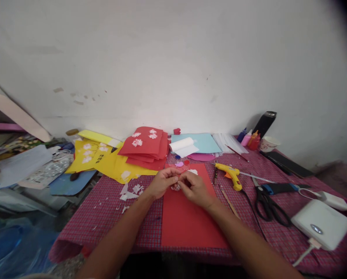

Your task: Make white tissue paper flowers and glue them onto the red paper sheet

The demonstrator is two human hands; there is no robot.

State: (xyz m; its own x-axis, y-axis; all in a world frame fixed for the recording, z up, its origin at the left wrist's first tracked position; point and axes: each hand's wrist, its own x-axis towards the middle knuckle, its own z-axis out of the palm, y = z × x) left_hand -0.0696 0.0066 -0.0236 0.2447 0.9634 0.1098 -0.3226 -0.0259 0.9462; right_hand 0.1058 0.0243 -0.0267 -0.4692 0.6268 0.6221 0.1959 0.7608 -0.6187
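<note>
My left hand point(161, 181) and my right hand point(194, 188) meet over the upper part of a red paper sheet point(187, 217) lying on the checked tablecloth point(103, 209). Both hands are closed in a pinch on a small whitish paper piece point(175, 188) held between the fingertips. Small pink, red and blue paper bits point(181, 162) lie just beyond the hands.
A yellow glue gun point(230, 174), black scissors point(268, 205), a white box with a cable point(321, 224) and a white device point(330, 199) lie to the right. Red sheets point(145, 149), yellow sheets point(103, 159), light blue paper point(204, 142), glue bottles point(250, 138) and a black flask point(264, 123) stand near the wall. White scraps point(131, 192) lie left.
</note>
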